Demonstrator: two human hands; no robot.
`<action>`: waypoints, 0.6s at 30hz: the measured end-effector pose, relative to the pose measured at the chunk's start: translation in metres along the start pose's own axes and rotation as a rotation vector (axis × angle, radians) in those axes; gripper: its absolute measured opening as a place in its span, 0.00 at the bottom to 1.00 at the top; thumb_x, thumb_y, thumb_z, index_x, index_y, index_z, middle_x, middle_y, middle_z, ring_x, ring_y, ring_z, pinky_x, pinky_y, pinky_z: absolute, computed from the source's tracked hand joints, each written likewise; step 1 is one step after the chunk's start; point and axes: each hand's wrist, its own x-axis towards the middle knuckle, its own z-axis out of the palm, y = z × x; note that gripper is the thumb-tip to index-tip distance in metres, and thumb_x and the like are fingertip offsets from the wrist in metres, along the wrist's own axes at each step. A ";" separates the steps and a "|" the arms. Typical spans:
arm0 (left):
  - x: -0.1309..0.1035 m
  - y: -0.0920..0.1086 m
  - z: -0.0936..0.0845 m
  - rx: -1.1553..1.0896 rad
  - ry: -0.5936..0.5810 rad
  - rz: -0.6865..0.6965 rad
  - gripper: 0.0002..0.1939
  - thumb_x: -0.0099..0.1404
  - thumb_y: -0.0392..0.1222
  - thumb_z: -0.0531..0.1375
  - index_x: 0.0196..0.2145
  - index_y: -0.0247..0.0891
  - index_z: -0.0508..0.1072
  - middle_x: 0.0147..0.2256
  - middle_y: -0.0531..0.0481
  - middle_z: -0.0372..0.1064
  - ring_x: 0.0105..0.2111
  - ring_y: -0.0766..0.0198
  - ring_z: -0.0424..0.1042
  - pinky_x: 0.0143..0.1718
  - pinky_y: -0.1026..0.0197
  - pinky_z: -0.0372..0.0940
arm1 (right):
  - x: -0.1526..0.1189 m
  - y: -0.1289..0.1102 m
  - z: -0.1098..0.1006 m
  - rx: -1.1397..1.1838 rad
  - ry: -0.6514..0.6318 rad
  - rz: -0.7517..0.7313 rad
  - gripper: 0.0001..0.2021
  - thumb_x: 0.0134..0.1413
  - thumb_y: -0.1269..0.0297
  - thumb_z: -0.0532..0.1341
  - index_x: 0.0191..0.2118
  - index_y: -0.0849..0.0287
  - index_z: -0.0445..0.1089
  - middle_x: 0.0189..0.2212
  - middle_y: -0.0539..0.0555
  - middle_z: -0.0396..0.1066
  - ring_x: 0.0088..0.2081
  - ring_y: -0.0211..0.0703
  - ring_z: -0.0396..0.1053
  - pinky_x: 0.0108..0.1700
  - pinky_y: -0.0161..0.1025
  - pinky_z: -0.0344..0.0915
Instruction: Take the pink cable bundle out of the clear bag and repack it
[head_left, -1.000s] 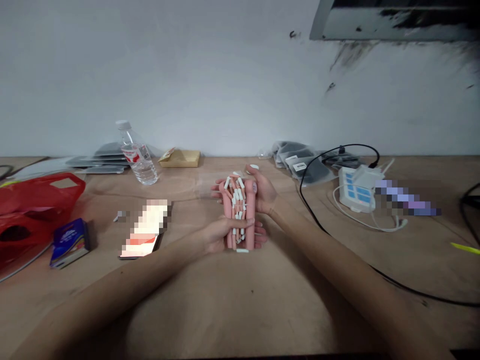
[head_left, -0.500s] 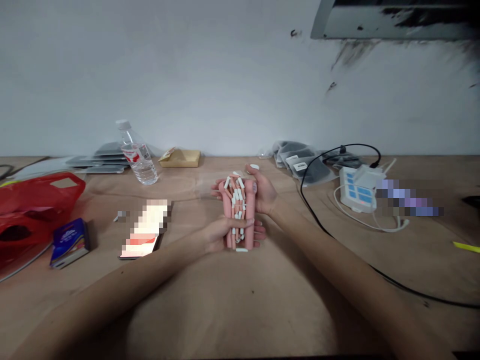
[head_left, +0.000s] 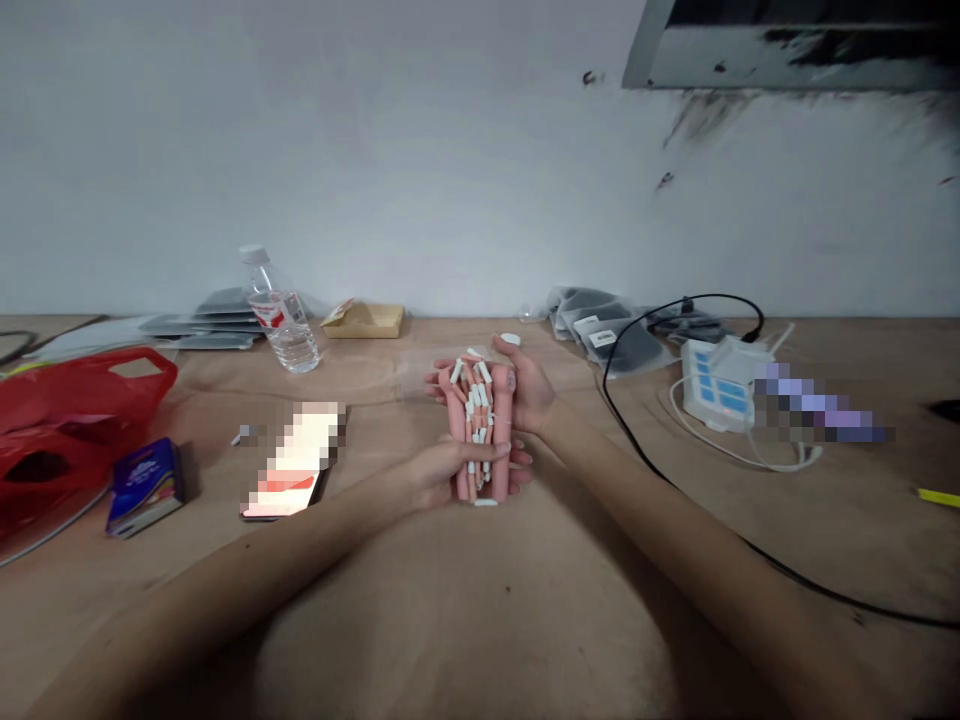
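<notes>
A jump rope (head_left: pixel 480 410) with pink and white beads lies folded between its two pink foam handles, (head_left: pixel 504 440) which point away from me side by side. Both my hands hold the bundle just above the tabletop. My left hand (head_left: pixel 439 470) is closed round the lower part, thumb across the front and fingertips showing past the right side. Round the upper right wraps my right hand (head_left: pixel 534 390), its fingers passing behind and coming out at the left. A small white piece (head_left: pixel 485 502) shows at the bundle's lower end.
Left of my hands are a phone (head_left: pixel 300 455), a blue packet (head_left: pixel 146 485), a red plastic bag (head_left: pixel 82 420) and a water bottle (head_left: pixel 289 330). A cardboard box (head_left: pixel 367 321) and grey bagged items (head_left: pixel 607 335) line the wall. A power strip (head_left: pixel 712 390) with cables sits at right.
The view has shifted slightly, so everything appears a little lower and to the right. Both hands keep their grip on the jump rope, nearly unmoved.
</notes>
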 end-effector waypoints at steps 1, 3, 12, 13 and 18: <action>0.000 0.001 0.000 0.036 0.018 0.024 0.14 0.56 0.36 0.70 0.40 0.32 0.75 0.38 0.42 0.77 0.37 0.59 0.78 0.44 0.56 0.70 | 0.001 0.000 0.000 0.003 0.012 -0.003 0.28 0.64 0.44 0.48 0.44 0.64 0.74 0.42 0.64 0.80 0.47 0.57 0.77 0.54 0.53 0.70; 0.000 0.004 -0.001 0.199 0.103 0.116 0.12 0.57 0.38 0.70 0.37 0.34 0.74 0.35 0.46 0.75 0.32 0.61 0.76 0.38 0.58 0.70 | 0.003 -0.001 0.001 -0.020 0.060 -0.042 0.23 0.65 0.48 0.50 0.41 0.61 0.74 0.39 0.60 0.81 0.44 0.54 0.78 0.53 0.50 0.70; -0.013 0.036 -0.021 1.477 0.513 0.538 0.09 0.61 0.39 0.62 0.41 0.38 0.74 0.37 0.43 0.74 0.36 0.52 0.73 0.37 0.57 0.63 | -0.042 0.027 -0.043 -0.576 0.419 -0.374 0.25 0.61 0.38 0.55 0.44 0.55 0.76 0.45 0.54 0.78 0.49 0.52 0.73 0.55 0.49 0.67; -0.014 0.037 -0.022 1.606 0.521 0.527 0.12 0.61 0.38 0.61 0.44 0.38 0.74 0.40 0.41 0.75 0.38 0.51 0.73 0.38 0.55 0.63 | -0.053 0.033 -0.049 -0.674 0.437 -0.387 0.27 0.63 0.37 0.53 0.48 0.54 0.75 0.49 0.55 0.77 0.53 0.53 0.71 0.58 0.51 0.64; -0.009 0.026 -0.028 1.835 0.494 0.380 0.17 0.62 0.34 0.59 0.49 0.38 0.71 0.45 0.38 0.74 0.43 0.47 0.73 0.44 0.52 0.64 | -0.091 0.052 -0.064 -1.166 0.405 -0.419 0.24 0.68 0.46 0.52 0.62 0.51 0.66 0.58 0.59 0.71 0.58 0.55 0.68 0.62 0.58 0.60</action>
